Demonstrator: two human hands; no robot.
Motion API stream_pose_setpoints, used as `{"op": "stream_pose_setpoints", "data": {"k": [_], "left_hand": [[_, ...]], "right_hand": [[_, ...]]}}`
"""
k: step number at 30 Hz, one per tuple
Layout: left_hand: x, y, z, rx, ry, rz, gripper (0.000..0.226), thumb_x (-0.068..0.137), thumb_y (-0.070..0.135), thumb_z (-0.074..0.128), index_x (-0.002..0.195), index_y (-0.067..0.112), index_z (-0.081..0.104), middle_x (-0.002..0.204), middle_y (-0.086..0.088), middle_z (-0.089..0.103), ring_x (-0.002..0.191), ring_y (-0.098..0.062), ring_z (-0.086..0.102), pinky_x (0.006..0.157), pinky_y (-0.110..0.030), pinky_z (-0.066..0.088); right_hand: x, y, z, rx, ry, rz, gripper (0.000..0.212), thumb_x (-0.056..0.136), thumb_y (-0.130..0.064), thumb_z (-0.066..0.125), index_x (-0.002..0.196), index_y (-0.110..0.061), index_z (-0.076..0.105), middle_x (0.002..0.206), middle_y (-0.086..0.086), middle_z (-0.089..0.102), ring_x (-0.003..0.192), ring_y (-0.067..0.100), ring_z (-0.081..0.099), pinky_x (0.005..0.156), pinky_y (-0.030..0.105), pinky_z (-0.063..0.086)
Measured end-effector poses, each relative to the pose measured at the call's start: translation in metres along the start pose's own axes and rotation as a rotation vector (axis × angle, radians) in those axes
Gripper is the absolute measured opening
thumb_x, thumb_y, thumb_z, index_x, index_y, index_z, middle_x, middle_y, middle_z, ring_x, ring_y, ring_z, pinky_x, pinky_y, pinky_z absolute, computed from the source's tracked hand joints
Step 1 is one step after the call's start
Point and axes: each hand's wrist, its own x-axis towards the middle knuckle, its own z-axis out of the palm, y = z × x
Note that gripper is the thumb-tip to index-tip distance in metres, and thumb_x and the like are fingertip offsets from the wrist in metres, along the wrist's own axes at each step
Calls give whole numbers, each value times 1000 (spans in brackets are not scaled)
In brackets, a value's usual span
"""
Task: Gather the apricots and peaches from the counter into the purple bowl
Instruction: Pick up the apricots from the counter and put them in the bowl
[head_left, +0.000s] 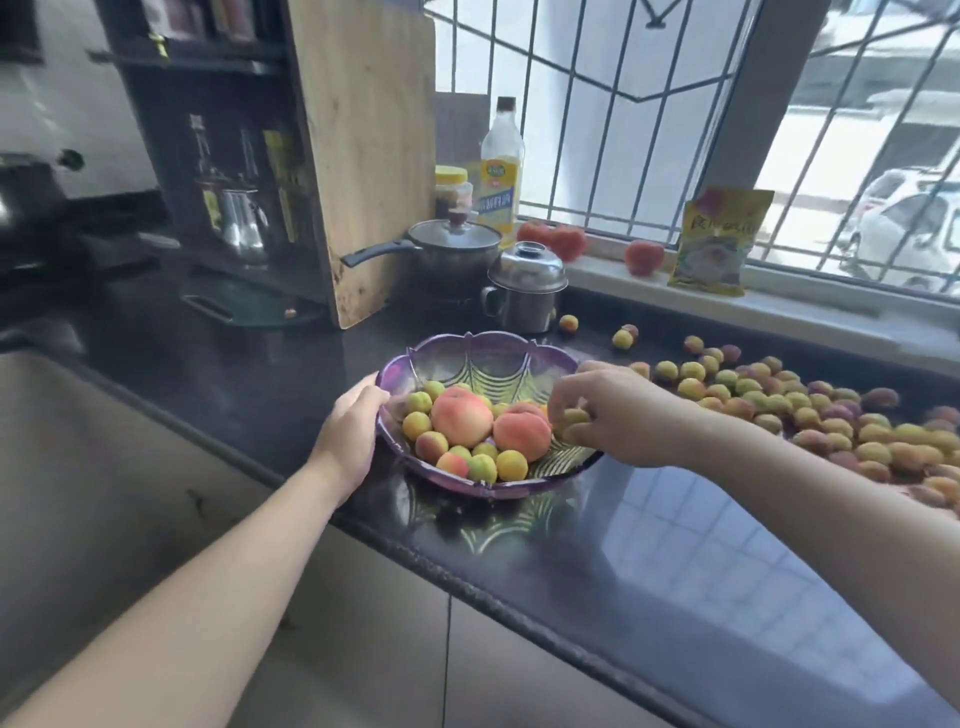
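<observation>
two bare, sleeveless forearms (218, 587)

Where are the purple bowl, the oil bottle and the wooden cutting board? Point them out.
purple bowl (470, 344): head view, far rim.
oil bottle (502, 179): head view, yellow label.
wooden cutting board (371, 156): head view, middle of its face.

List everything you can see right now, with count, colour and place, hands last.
purple bowl: one, purple, counter centre
peaches: two, orange-pink, in bowl
apricots in bowl: about ten, yellow-green and orange
apricots on counter: dozens, yellow-orange, right of bowl
counter: one, black
cutting board: one, wooden, upright behind bowl
saucepan: one, dark, lidded
steel pot: one, silver
oil bottle: one, yellow
tomatoes: three, red, windowsill
yellow packet: one, windowsill
left hand: grips bowl's left rim
right hand: pinches apricot over bowl
</observation>
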Motion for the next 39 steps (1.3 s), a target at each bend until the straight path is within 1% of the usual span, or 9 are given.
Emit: {"op": "stream_pose_setpoints", "data": {"k": [5,10,14,17,21,29,33,36,39], "left_hand": [[5,0,-2,73,36,46,47,77,51,46,97,23,77,100,-6,79,108,-38,69,104,-60,52],[7,-2,-3,88,66,66,59,73,53,46,98,5,71,101,-21,75,107,-47,65,101,-64,50],[6,-1,-2,91,65,62,54,74,52,46,96,10,73,99,-16,76,106,-45,66,100,-61,51],[6,0,-2,81,59,54,47,74,51,46,92,19,76,96,-10,78,98,-37,68,99,-59,51],[5,2,-1,91,77,65,47,75,50,46,91,17,75,94,-11,77,101,-42,66,98,-60,50],[0,7,1,106,50,36,52,79,52,44,95,15,76,96,-8,79,103,-37,70,100,-62,53],[1,6,1,82,60,26,46,82,49,45,96,18,76,100,-9,79,107,-38,70,103,-63,52],[4,3,1,66,71,43,54,77,50,46,98,9,72,102,-18,76,108,-47,66,103,-67,50],[7,-1,0,80,60,67,57,77,50,44,98,3,68,100,-22,73,106,-50,64,101,-70,49]], "right_hand": [[7,-3,3,-128,-116,-54,22,89,-19,70,108,-32,69,90,-18,45,92,11,45,75,21,31],[17,-15,2,-147,-212,-28,19,86,-30,75,101,-29,65,98,-7,60,88,17,54,72,28,45],[21,-27,16,-145,-205,44,23,83,-34,75,92,-22,58,96,0,60,87,22,54,66,30,43],[21,-31,16,-187,-181,117,26,81,-36,74,92,-14,65,95,5,65,89,27,61,73,34,54],[24,-29,16,-180,-174,180,30,78,-39,75,90,-12,71,93,8,69,86,27,64,76,37,58],[22,-26,9,-151,-189,158,33,84,-44,74,88,-12,71,92,8,68,83,24,61,66,32,50],[22,-13,-24,117,18,234,40,96,-45,64,82,-8,69,73,5,74,54,9,64,46,21,48],[42,25,-34,370,329,362,28,99,-33,61,83,-11,69,70,5,75,63,15,74,67,36,62],[68,69,-9,387,438,490,16,98,-18,55,96,-13,70,86,8,76,65,15,74,65,31,62]]}}
